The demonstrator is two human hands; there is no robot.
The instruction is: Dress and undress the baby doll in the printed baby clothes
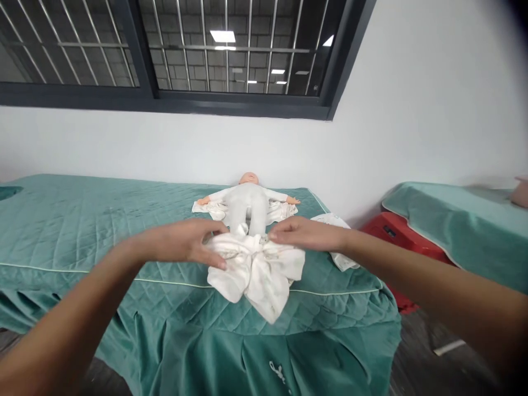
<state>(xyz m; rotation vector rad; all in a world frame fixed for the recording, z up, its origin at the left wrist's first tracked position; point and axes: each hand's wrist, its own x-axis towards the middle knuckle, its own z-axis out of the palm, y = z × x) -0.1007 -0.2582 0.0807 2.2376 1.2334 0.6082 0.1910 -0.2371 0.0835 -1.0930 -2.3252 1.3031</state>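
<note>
A baby doll lies on its back on the green bed, head toward the wall and arms spread out. Under its arms is a white patterned cloth. White baby clothes are bunched at the doll's feet, with flaps hanging toward the bed's front edge. My left hand rests at the left side of the clothes, thumb and fingers apart, the thumb touching the fabric. My right hand has thumb and fingers closed on the upper right edge of the clothes. The doll's feet are hidden.
The green quilted bed cover drapes over the front edge. Right of the doll lies another white printed item. A red stool stands beyond the bed's right end, near a second green-covered surface. A barred window is above.
</note>
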